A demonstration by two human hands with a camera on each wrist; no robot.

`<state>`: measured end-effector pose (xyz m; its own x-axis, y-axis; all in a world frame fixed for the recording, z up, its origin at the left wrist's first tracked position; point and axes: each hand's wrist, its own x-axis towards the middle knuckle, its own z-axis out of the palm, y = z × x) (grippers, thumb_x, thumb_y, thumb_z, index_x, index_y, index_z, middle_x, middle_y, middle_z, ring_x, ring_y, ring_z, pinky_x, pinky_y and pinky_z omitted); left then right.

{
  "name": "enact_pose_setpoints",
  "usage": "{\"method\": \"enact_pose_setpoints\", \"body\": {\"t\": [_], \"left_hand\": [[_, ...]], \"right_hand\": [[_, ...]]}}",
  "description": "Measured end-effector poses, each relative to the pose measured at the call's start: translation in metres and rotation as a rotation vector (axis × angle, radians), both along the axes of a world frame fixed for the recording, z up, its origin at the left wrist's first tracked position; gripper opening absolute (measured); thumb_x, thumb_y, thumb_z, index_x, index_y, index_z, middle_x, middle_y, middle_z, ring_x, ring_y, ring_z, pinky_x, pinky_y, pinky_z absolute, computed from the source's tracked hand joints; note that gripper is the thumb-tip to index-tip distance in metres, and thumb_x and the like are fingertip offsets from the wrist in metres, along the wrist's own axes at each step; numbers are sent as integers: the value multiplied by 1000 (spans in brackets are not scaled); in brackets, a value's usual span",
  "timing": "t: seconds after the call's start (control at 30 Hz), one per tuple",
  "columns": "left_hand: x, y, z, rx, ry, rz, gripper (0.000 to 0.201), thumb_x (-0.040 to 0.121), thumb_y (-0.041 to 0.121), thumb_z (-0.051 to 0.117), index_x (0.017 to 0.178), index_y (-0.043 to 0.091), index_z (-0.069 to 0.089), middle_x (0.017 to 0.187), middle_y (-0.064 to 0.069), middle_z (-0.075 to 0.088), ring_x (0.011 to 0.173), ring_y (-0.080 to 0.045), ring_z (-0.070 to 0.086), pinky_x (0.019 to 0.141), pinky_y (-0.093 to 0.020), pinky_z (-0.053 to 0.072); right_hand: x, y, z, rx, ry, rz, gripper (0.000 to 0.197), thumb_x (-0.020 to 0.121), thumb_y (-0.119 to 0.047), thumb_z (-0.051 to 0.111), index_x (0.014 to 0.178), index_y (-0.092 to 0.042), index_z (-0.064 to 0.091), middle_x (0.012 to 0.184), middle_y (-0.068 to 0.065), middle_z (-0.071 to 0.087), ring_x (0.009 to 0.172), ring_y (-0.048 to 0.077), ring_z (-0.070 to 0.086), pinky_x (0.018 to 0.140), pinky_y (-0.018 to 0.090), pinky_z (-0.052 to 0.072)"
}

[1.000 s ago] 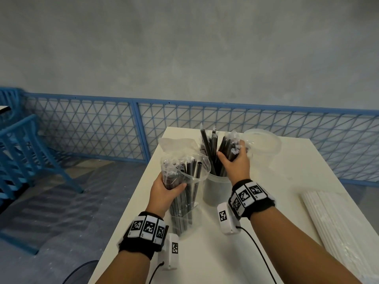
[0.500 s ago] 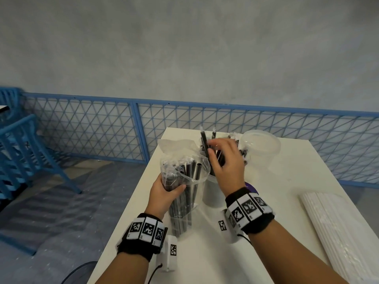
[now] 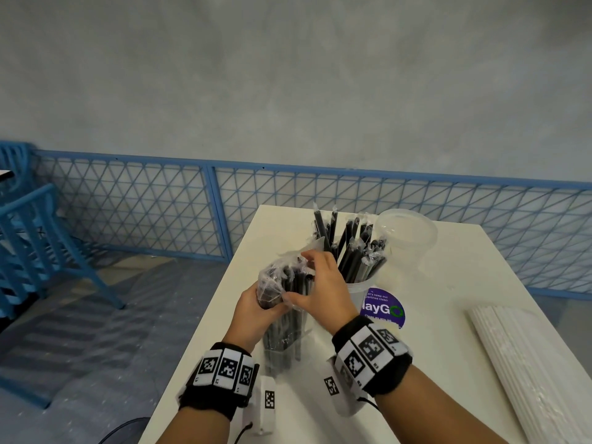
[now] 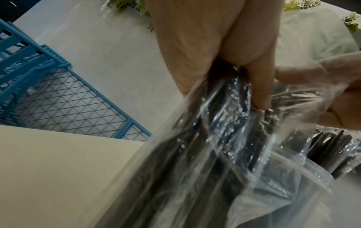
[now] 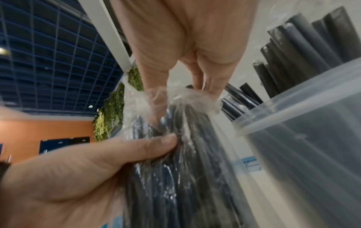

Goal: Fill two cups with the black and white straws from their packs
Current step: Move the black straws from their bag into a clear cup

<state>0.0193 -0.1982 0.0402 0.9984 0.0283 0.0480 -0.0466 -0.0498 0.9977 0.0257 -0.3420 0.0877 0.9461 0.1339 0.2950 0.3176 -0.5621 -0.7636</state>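
I see the left hand [image 3: 256, 310] gripping the clear pack [image 3: 283, 293] of black straws [image 3: 293, 318] upright on the table [image 3: 448, 315], while the right hand [image 3: 320, 290] pinches the pack's open top. Just right of it a cup [image 3: 358, 296] holds black straws; an empty cup [image 3: 407, 232] stands behind. White straws [image 3: 525, 373] lie far right.

Soft, even light fills the head view, with only faint shadows on the table [image 3: 448, 283] under the wrists. The railing [image 3: 320, 169] beyond the hands bows from wide-angle distortion. Both wrist views are dimmer and smeared: the plastic pack [image 4: 224, 154] below the left hand [image 4: 205, 46] glints with small highlights, and the cup [image 5: 312, 138] right of the right hand [image 5: 185, 38] is out of focus.
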Motion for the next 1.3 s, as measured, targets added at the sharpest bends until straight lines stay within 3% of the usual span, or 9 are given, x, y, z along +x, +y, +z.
{"method": "enact_pose_setpoints", "body": {"t": [0.2,0.33,0.47,0.63,0.73,0.8,0.93,1.07,1.3], "left_hand": [[-3,3,0,-20,-15,-48,49,72,3,75,117,12,57,106,-3,69,99,-14,66,76,-18,54],[-2,5,0,-33,10,-84,53,70,9,76,117,19,55,109,0,68,103,-14,65,79,-19,54],[-4,2,2,-37,-24,-133,55,73,-3,73,116,25,52,109,6,66,99,-2,65,78,-16,52],[-4,-4,1,0,-46,-113,53,74,-3,73,107,32,52,105,11,64,91,10,63,75,-9,49],[-4,-4,-2,16,-44,-72,51,74,0,73,108,32,52,106,10,64,95,5,63,79,-11,50],[-3,-1,-4,32,-40,-44,48,74,3,74,107,32,54,106,10,66,99,0,63,86,-17,50],[-4,3,-4,51,-23,-10,39,73,5,75,96,31,57,95,8,67,90,-6,65,79,-19,50],[-5,3,-5,40,4,-13,30,75,4,73,94,24,60,91,8,69,77,6,66,68,-9,50],[-6,1,-7,55,16,9,30,74,9,75,96,23,61,98,1,70,93,-11,66,82,-26,51]], "right_hand": [[2,-1,-5,50,63,37,73,65,-22,83,125,-12,42,122,1,47,108,9,47,95,14,36],[6,-10,-8,140,185,169,64,70,-18,79,123,-13,43,116,-5,54,107,3,48,82,-3,35],[5,-14,-16,190,234,217,53,70,-22,79,116,-20,53,112,-5,60,106,8,56,92,18,45],[1,-11,-26,370,240,161,37,70,-14,80,94,-30,58,97,-8,66,95,7,63,87,23,50],[-4,-4,-30,472,182,49,33,75,-12,75,93,-32,57,94,-9,67,90,1,64,84,22,51],[-5,0,-27,541,170,25,28,78,-11,72,95,-29,58,95,-7,67,89,-2,64,85,21,51],[-3,1,-6,651,130,4,26,83,-12,66,107,-7,59,104,8,68,101,17,65,94,37,51],[4,-6,15,788,87,-44,21,85,-13,63,105,-10,60,104,6,68,98,11,65,90,28,51],[1,-20,18,852,113,84,20,80,2,65,92,-14,64,80,-7,71,78,3,68,69,16,52]]}}
